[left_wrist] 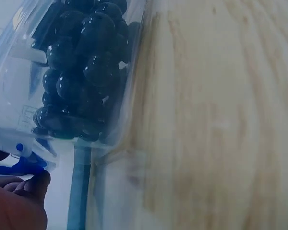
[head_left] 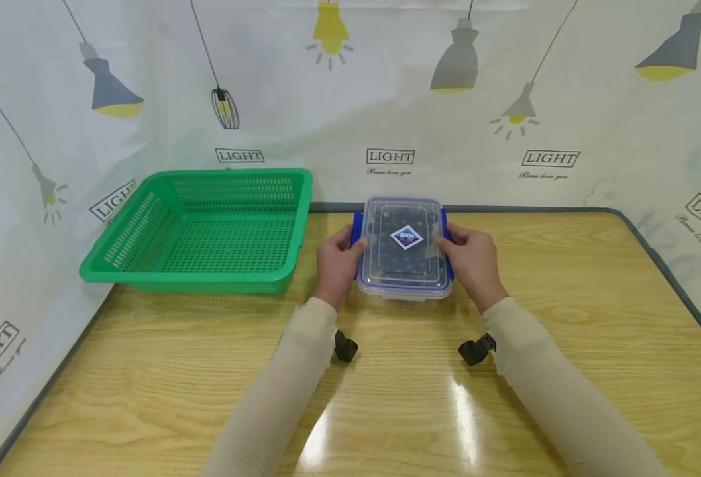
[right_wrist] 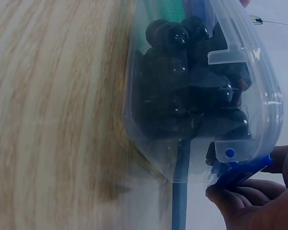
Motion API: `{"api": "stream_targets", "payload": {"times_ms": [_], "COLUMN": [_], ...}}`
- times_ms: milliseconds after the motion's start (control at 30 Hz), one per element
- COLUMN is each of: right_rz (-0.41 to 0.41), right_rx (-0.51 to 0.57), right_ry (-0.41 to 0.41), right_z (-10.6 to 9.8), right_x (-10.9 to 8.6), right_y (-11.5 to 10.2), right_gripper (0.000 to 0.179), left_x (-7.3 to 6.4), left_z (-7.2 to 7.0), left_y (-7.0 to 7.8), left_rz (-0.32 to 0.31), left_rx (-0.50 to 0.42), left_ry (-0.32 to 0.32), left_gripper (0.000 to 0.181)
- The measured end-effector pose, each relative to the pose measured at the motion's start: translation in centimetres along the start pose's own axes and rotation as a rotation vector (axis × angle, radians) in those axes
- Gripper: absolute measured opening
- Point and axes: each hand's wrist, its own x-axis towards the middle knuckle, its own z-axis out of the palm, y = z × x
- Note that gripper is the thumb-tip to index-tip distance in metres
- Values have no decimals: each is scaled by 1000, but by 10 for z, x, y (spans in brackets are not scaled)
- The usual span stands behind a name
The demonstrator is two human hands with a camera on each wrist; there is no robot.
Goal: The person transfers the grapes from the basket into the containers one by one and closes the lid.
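Note:
A clear plastic food container [head_left: 405, 278] with a lid stands on the wooden table; a diamond-shaped label [head_left: 407, 237] marks its lid. Dark, glossy round pieces [left_wrist: 81, 67] fill much of the inside. My left hand [head_left: 337, 262] grips the container's left side, thumb on the lid's edge and fingers at the blue side latch [left_wrist: 24, 165]. On the opposite side my right hand [head_left: 472, 262] does the same, its fingers at the other blue latch [right_wrist: 242, 171]. Both latches stick outward from the walls in the wrist views.
A green perforated basket [head_left: 231, 281] sits to the left of the container, near the back of the table [head_left: 404, 397]. Behind the table hangs a pale sheet [head_left: 303, 112] printed with lamps. A dark strip [head_left: 535, 209] edges the tabletop.

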Motion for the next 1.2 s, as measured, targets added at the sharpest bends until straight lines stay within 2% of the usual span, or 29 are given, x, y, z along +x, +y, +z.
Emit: {"api": "stream_targets", "payload": {"times_ms": [233,433,800,1000,1200], "right_rz": [3,-7,-15,-15,-4], "right_rx": [10,25,26,12,9], "right_ry": [6,12,19,7,-1], "right_z": [0,0,1,1,0], "right_x": [-2,-2,-2,-2,-2], "right_y": [-1,2,0,-1,-1], "right_gripper": [49,47,46,47,47], "left_x": [-2,-5,-7,-7,-7], "left_z": [2,1,6,8,10], "left_y": [1,0,5,9,13], "left_rz": [25,18,87,109,126], "left_rx": [5,-13,149,273,320], "left_ry": [-14,-18,11,21,7], "left_gripper": [53,51,52,50,49]}}
